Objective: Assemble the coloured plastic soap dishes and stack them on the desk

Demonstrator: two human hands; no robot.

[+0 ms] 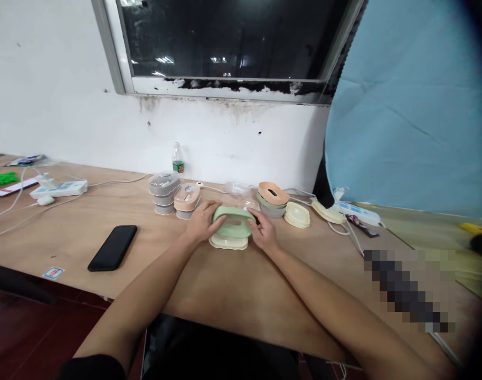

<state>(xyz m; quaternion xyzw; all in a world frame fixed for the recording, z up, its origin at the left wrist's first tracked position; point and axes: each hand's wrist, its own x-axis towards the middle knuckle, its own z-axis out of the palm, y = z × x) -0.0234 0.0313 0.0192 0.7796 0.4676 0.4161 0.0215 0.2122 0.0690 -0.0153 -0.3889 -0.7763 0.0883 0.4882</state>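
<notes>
My left hand (203, 224) and my right hand (264, 232) grip the two ends of a pale green plastic lid (233, 212) with an oval slot in its middle. The lid is tilted up toward me. Just beneath it, a cream plastic piece (228, 243) with a wavy edge lies on the table; whether the two touch I cannot tell. Behind my right hand is a clear plastic piece (248, 203), partly covered. To its right stands a stack topped by an orange slotted lid (273, 193), with cream lids (297, 215) beside it.
Left of my hands stand stacked grey boxes (163, 191) and an orange-lidded box (187, 198). A bottle (178, 158) is by the wall. A black phone (112, 248) lies at the left front. Power strips (62, 188) and cables lie at both sides of the wooden table (233, 295).
</notes>
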